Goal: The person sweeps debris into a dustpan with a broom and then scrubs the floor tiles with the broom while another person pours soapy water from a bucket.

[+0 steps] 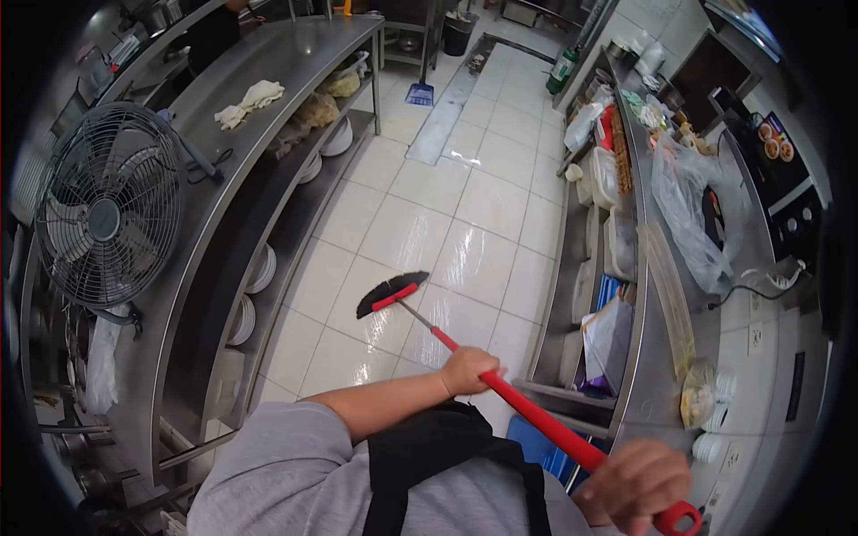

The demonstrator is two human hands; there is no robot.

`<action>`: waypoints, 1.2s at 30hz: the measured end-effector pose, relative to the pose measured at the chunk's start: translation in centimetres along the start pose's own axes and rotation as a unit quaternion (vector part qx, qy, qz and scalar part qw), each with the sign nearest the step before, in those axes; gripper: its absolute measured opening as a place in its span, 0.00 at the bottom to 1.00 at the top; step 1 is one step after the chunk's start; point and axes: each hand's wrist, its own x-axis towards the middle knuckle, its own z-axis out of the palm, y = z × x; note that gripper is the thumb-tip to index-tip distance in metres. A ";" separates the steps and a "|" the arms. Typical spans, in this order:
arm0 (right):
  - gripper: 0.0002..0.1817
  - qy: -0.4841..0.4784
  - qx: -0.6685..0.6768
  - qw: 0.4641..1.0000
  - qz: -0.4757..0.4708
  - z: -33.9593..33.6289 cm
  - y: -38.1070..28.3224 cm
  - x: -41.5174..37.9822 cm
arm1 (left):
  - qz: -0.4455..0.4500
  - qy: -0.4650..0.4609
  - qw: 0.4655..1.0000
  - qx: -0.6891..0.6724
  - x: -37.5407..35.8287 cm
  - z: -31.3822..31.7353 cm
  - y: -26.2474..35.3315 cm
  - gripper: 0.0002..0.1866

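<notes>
A broom with a red handle [545, 420] slants across the front of my body, from lower right up toward the middle of the floor. Its black bristle head [391, 293] rests on the wet, shiny white tiles. My left hand [472, 371] is wrapped round the lower part of the red handle, the arm reaching across my chest. Near the handle's top end, my right hand [639, 484] grips it, with the looped red tip showing just past the fingers.
Steel counters with shelves flank the aisle: the left counter [206, 147] bears a fan [105, 219] and a cloth [248, 104]; the right one holds plastic bags [688, 210] and containers. Farther off are a blue dustpan [419, 94], a green cylinder [562, 70] and a dark bin [458, 34].
</notes>
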 end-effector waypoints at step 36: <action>0.18 0.138 -0.068 0.988 0.019 -25.8 59.0 33.8 | -0.213 0.185 0.951 0.130 43.5 -32.1 -61.4 0.14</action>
